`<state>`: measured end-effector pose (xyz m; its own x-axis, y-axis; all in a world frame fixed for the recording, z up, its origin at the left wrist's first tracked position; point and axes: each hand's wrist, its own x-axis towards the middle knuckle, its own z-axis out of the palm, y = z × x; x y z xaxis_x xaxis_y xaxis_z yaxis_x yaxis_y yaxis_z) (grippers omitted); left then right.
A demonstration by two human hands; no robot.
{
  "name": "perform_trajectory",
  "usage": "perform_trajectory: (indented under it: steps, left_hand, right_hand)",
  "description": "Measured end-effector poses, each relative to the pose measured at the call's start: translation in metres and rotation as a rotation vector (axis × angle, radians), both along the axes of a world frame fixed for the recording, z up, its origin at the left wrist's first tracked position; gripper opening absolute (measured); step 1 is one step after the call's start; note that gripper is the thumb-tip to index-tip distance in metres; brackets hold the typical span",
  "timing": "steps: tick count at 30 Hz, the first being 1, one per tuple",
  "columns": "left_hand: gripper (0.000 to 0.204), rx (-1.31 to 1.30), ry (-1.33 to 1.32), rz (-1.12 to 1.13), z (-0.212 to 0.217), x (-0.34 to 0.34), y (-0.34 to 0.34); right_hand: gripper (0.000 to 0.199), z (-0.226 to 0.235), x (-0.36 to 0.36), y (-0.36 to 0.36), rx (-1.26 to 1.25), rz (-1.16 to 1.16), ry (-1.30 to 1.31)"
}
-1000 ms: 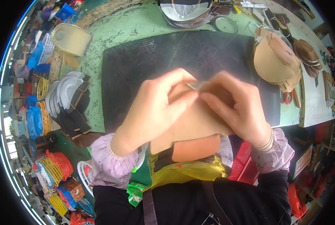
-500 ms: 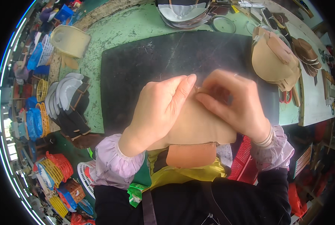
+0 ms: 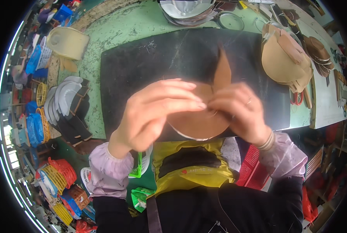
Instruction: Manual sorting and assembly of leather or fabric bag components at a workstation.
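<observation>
A brown leather piece [image 3: 198, 125] with a rounded, pale-edged near side lies in front of me, over the near part of a black mat. From its far side a narrow pointed strip [image 3: 222, 72] of the same brown sticks up. My left hand [image 3: 154, 110] reaches over the piece's left part with its fingers long and its index fingertip near the middle; its thumb is mostly hidden. At the base of the strip, my right hand [image 3: 239, 108], a little blurred, has its fingers bent and pinched on the leather. Its fingertips almost meet those of the left.
The black mat [image 3: 142, 73] covers much of the green table [image 3: 115, 29]. Tan leather pieces [image 3: 282, 58] are stacked at right, near red-handled scissors [image 3: 297, 99]. Grey and black pieces [image 3: 66, 101] fan out at left. More curved pieces [image 3: 187, 9] lie at the back.
The leather now shows its brown side and rounded edge instead of the tan side and orange-brown flap. The pointed strip has come into sight. My left hand has flattened out and shifted left.
</observation>
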<state>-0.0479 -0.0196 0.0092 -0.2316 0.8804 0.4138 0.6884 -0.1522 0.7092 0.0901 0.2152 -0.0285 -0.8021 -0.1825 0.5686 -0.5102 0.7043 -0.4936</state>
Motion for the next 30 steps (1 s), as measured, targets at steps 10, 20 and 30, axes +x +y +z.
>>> perform_trajectory:
  steps: [10,20,30]
  left_hand:
    - [0.067,-0.4,0.212,0.218,-0.064,0.067,0.016]
    - [0.071,-0.33,0.276,0.604,-0.069,0.032,0.007]
    - [0.097,-0.501,0.258,0.641,-0.072,0.059,-0.005]
  right_hand:
    - [0.04,-0.037,0.039,-0.011,0.022,-0.003,-0.215]
    - [0.042,-0.04,0.048,-0.013,-0.023,0.032,-0.275]
    - [0.044,-0.001,0.008,-0.016,-0.142,-0.102,-0.376]
